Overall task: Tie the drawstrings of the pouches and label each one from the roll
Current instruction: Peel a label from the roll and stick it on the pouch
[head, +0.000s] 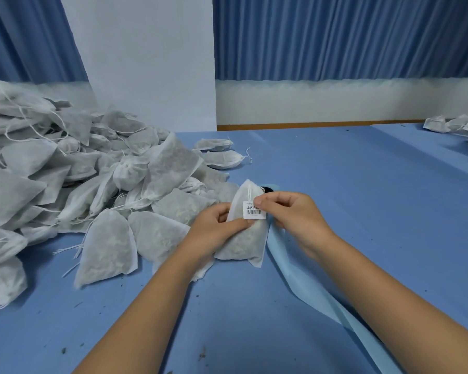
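Observation:
My left hand (216, 225) grips a white filled drawstring pouch (243, 238), held upright just above the blue table, thumb laid across its front. A small white barcode label (254, 210) sits on the pouch's upper front. My right hand (287, 211) pinches the label's top right corner with thumb and forefinger. The pouch's drawstrings run up its neck beside the label. The label roll (268, 188) is mostly hidden behind the pouch; its pale blue backing strip (308, 282) trails toward me on the right.
A large heap of white pouches (65, 179) with loose strings fills the table's left side. Several labelled pouches (459, 128) lie at the far right edge. The blue table (362, 184) carries small dark crumbs. A white panel and blue curtains stand behind.

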The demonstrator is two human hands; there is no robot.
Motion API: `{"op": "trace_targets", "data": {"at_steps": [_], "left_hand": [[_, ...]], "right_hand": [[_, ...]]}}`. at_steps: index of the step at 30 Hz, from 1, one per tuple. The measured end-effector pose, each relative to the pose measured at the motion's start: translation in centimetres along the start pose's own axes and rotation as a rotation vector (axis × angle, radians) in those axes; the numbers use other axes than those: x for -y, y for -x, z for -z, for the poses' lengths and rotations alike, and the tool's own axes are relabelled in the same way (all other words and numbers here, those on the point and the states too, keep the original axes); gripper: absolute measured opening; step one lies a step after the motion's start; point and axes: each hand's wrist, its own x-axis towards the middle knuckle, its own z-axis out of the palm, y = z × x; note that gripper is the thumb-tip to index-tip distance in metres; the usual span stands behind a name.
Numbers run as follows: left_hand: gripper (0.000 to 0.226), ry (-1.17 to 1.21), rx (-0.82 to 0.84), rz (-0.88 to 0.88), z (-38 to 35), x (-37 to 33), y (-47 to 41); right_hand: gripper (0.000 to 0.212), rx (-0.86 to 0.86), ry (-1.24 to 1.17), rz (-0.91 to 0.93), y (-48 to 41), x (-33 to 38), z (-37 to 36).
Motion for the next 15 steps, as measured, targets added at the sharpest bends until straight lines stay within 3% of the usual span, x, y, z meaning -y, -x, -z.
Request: {"op": "trace_targets", "data": {"at_steps": [9, 15], "left_hand": [[0.028, 0.077, 0.048, -0.036, -0.2, -0.22, 0.53], [0.014, 0.145, -0.102, 0.002, -0.49, -0.34, 0.09]], "right_hand": [[0.006, -0.091, 0.137, 0.076, -0.1, -1.03, -0.4], [0.024, -0.094, 0.115, 0.111, -0.04, -0.98, -0.5]]}}
